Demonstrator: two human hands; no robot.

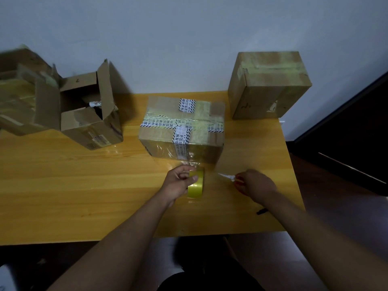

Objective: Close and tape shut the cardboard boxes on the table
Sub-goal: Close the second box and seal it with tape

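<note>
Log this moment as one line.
left hand: holds tape roll | right hand: grips scissors | middle box: taped | left box: open

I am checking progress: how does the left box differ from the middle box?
The left box has its flaps standing open, while the middle box is closed. The middle box carries printed and clear tape across its top; the left box's opening is untaped. The left box sits turned at an angle; the middle box sits squarer. Both are brown cardboard on the table.

I see the middle box (pixel 182 131) closed, cross-taped with printed and clear tape. Left of it, an open box (pixel 90 114) with raised flaps. Right of it, a sealed box (pixel 268 85). Tape roll (pixel 196 183) just before it.
</note>
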